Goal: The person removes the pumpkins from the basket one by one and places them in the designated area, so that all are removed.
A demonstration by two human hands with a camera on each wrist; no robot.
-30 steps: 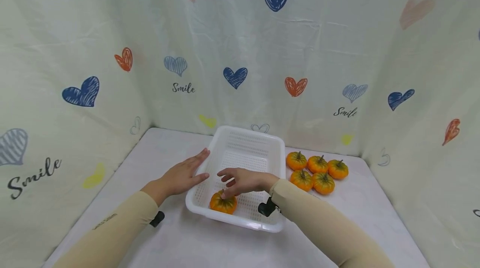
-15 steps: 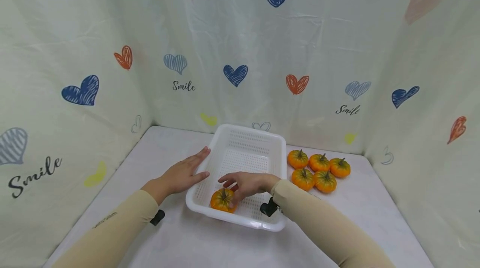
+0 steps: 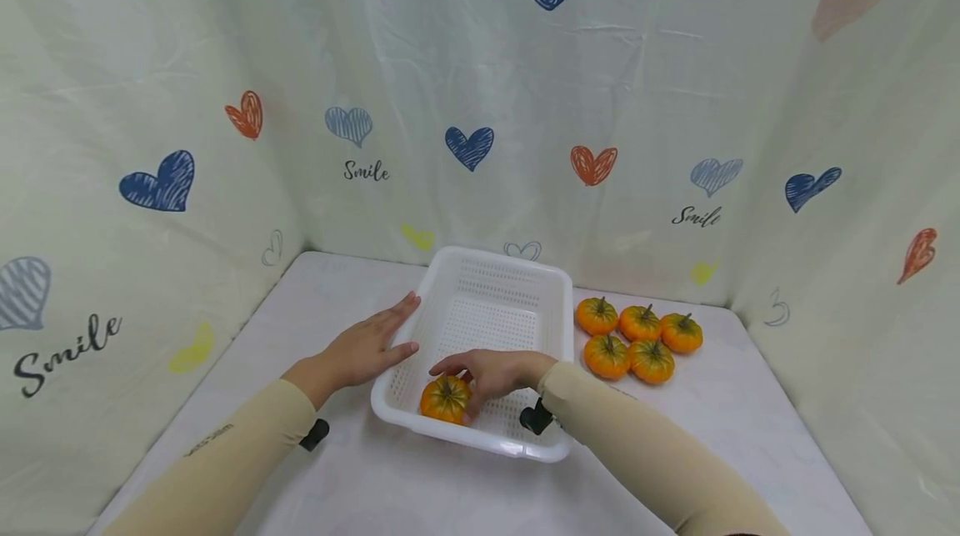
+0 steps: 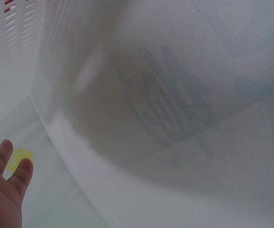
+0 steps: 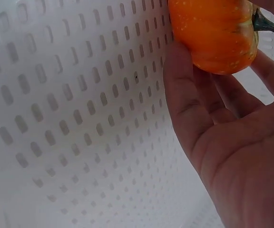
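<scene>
A white perforated plastic basket (image 3: 498,319) stands on the table. Near its front left corner, inside, sits a small orange pumpkin (image 3: 444,399) with a dark stem. My right hand (image 3: 495,375) reaches in from the right and grips that pumpkin, thumb on the near side and fingers round the far side. In the right wrist view, the digits (image 5: 181,90) lie against the pumpkin (image 5: 218,35), close to the basket wall. My left hand (image 3: 360,350) rests at the basket's left rim, fingers straight. Only two of its fingertips show in the left wrist view.
Several more small pumpkins (image 3: 607,357) are grouped on the white table (image 3: 330,486), right of the basket. A pale curtain (image 3: 405,69) printed with hearts hangs behind and on both sides.
My right hand has dropped slightly and closed round the pumpkin in the basket, its thumb moving from the top to the near right side. The left hand stays put.
</scene>
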